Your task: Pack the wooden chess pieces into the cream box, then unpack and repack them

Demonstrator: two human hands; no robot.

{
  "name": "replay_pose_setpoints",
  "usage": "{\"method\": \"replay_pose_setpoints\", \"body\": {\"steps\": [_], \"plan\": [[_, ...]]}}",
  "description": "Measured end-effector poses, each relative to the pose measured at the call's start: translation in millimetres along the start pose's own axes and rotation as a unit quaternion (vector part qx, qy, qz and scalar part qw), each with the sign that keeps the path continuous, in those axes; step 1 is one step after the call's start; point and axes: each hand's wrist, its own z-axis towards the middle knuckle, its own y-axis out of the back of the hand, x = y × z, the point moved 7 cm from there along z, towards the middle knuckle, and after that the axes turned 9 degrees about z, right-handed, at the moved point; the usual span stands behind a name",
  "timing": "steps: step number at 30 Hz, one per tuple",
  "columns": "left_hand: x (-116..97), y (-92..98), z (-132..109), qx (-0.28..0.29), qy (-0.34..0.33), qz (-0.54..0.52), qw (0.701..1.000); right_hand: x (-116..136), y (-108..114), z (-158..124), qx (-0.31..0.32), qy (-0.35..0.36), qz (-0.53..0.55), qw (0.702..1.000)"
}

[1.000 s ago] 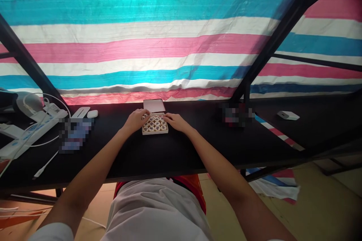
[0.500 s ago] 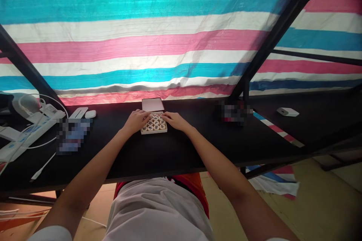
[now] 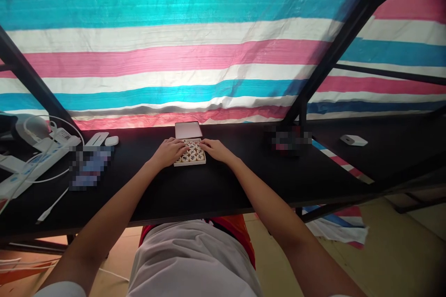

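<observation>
A shallow white box (image 3: 190, 164) of round xiangqi pieces (image 3: 193, 158) sits on the black table. The pieces lie in rows with their dark characters facing up. My left hand (image 3: 169, 152) rests at the box's left side, its fingers stretched over the pieces there and partly covering them. At the right side, my right hand (image 3: 216, 150) reaches its fingertips onto the far right pieces. Neither hand visibly lifts a piece, though the fingertips are small and partly hidden. Just behind the box lies its lid (image 3: 188, 129), inner side up.
To the left on the black table (image 3: 209, 195) lie a power strip (image 3: 33, 167) with cables, a white earbud case (image 3: 112, 140) and a blurred-out object (image 3: 90, 167). Another blurred item (image 3: 287, 141) and a white charger (image 3: 354, 140) are on the right. Striped tarp hangs behind.
My left hand has shifted slightly toward me and to the right, covering more of the pieces on the near left. My right hand stays almost where it was.
</observation>
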Motion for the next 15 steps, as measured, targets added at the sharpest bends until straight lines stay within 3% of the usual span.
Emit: {"method": "replay_pose_setpoints", "body": {"steps": [15], "plan": [[0.4, -0.3, -0.8, 0.021, 0.015, -0.026, 0.999, 1.3, 0.1, 0.2, 0.002, -0.009, 0.0, 1.0]]}}
